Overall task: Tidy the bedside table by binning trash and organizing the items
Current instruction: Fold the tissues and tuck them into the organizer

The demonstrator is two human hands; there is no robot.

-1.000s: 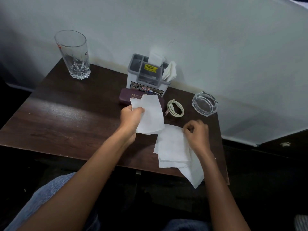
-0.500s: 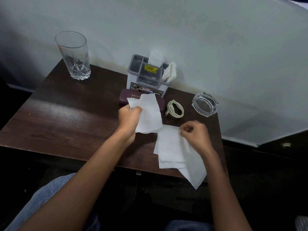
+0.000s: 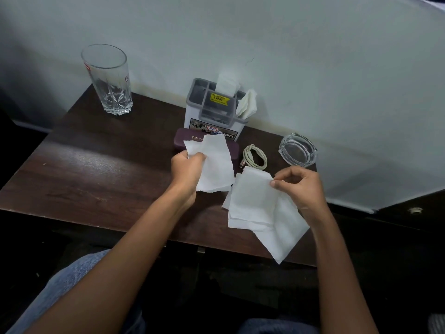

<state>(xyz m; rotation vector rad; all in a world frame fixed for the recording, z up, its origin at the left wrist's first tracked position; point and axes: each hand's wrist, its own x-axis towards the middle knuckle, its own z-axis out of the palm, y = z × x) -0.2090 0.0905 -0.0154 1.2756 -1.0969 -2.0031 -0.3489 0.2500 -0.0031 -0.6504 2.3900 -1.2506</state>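
- Left hand (image 3: 186,169): I see it curled round one white tissue (image 3: 215,165), held up above the table (image 3: 96,169).
- Right hand (image 3: 298,186): apart from the left; thumb and forefinger pinch the top corner of a stack of tissues (image 3: 252,203), whose lower sheets hang past the table's near edge.
- Coiled cable (image 3: 255,156): flat on the table, between the two hands and farther back.
- Maroon case (image 3: 181,141): partly behind the held tissue.
- Glass ashtray (image 3: 297,153): near the right corner.
- Grey organizer (image 3: 209,109): against the wall, tissues standing in it.
- Drinking glass (image 3: 107,78): upright, far left corner.
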